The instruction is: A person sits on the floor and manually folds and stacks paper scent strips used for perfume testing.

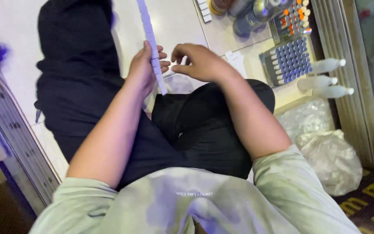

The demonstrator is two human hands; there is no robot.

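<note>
In left hand [143, 69] grip: long white strip [152, 47]; right hand [198, 63] just beside

Between our left hand [141, 69] and right hand [198, 62] only a narrow gap stays open, and the long white strip of small blocks [152, 47] runs up through it from the left grip. Straight below, our dark-clad knees [187, 125] fill the lap. To the right, passage is crowded: a tray of blue-capped vials [287, 63], a tray of orange-capped vials [293, 19], three white bottles [325, 80] lying on their sides, and crumpled clear plastic bags [325, 147]. Beyond the strip, pale floor tiles [174, 21] lie open toward the top. The metal rail [14, 130] bounds the left.
</note>
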